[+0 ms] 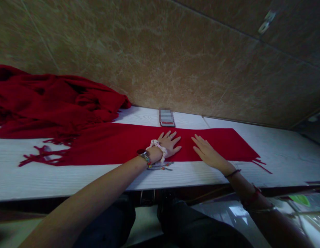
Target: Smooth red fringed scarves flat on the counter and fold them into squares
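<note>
A long red scarf lies stretched flat across a white table, with fringe at both ends. My left hand rests flat on the scarf near its middle, fingers spread; a pale scrunchie and bracelets sit on that wrist. My right hand lies flat on the scarf just to the right, fingers stretched out. Neither hand holds anything.
A heap of red cloth is piled at the table's back left. A phone lies by the brown stone wall just beyond my hands. My dark-trousered legs show under the table's front edge. A green object sits low right.
</note>
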`<state>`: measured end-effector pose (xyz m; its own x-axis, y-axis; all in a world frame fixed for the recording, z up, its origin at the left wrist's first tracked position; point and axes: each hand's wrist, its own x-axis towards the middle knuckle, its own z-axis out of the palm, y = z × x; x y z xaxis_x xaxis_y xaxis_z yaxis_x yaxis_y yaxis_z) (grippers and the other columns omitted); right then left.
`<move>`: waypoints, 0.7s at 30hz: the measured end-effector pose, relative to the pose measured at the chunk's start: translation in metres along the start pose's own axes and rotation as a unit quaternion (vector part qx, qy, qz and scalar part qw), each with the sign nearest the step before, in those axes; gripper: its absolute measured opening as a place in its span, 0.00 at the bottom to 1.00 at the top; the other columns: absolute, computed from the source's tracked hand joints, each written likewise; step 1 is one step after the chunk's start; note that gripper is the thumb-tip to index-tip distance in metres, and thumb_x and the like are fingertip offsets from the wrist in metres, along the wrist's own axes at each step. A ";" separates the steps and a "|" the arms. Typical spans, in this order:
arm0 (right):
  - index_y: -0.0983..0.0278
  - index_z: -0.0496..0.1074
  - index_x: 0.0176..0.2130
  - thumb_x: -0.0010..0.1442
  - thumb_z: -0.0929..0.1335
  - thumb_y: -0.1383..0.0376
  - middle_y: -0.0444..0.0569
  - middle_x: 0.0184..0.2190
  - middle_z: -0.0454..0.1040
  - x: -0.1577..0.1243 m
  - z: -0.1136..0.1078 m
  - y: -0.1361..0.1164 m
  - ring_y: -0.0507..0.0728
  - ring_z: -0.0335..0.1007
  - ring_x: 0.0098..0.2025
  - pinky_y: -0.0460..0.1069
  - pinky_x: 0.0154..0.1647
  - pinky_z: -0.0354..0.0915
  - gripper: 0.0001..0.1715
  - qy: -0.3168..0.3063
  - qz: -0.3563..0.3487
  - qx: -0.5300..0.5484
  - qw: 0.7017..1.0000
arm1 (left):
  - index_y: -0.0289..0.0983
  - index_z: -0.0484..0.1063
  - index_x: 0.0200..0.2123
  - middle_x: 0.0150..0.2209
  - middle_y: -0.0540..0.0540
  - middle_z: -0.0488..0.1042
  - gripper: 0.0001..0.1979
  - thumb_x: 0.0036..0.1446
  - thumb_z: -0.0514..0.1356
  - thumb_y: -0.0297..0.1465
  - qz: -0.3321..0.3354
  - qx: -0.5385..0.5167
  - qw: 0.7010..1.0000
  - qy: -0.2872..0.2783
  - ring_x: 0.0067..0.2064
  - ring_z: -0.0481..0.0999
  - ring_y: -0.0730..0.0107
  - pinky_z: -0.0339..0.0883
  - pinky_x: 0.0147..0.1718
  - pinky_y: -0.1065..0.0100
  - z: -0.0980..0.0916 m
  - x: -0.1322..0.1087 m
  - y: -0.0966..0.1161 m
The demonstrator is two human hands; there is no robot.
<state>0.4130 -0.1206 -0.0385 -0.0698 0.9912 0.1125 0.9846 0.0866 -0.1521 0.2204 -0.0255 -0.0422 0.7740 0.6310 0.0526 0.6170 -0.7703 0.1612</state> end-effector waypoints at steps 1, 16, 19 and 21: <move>0.66 0.52 0.60 0.62 0.52 0.56 0.57 0.62 0.47 0.006 0.002 -0.011 0.60 0.38 0.63 0.61 0.59 0.45 0.30 0.010 -0.013 0.005 1.000 | 0.42 0.54 0.59 0.62 0.45 0.47 0.26 0.60 0.43 0.45 -0.008 0.001 1.000 -0.002 0.62 0.44 0.54 0.43 0.57 0.51 -0.001 -0.004 -0.003; 0.72 0.56 0.58 0.60 0.55 0.58 0.61 0.60 0.51 0.052 0.002 -0.065 0.63 0.44 0.62 0.61 0.59 0.47 0.31 -0.032 -0.054 -0.020 0.998 | 0.45 0.49 0.61 0.63 0.46 0.45 0.27 0.60 0.40 0.46 -0.145 0.067 0.987 -0.001 0.62 0.43 0.49 0.44 0.53 0.42 -0.016 -0.070 -0.066; 0.73 0.54 0.58 0.60 0.55 0.61 0.59 0.60 0.52 0.077 0.005 -0.097 0.59 0.43 0.62 0.57 0.60 0.46 0.30 0.000 -0.160 0.010 0.987 | 0.44 0.49 0.61 0.63 0.46 0.45 0.27 0.60 0.40 0.46 -0.146 0.067 0.987 0.005 0.62 0.44 0.49 0.43 0.53 0.42 -0.015 -0.069 -0.063; 0.71 0.54 0.58 0.60 0.55 0.62 0.58 0.60 0.52 0.089 0.014 -0.111 0.58 0.43 0.62 0.57 0.60 0.47 0.29 0.002 -0.198 0.029 0.980 | 0.43 0.49 0.61 0.63 0.46 0.45 0.27 0.60 0.40 0.45 -0.151 0.066 0.986 0.000 0.62 0.44 0.50 0.43 0.54 0.43 -0.016 -0.069 -0.063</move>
<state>0.2949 -0.0405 -0.0254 -0.4430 0.8786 0.1784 0.8701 0.4693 -0.1505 0.1257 -0.0192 -0.0402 0.5525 0.8332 0.0218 0.8323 -0.5529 0.0399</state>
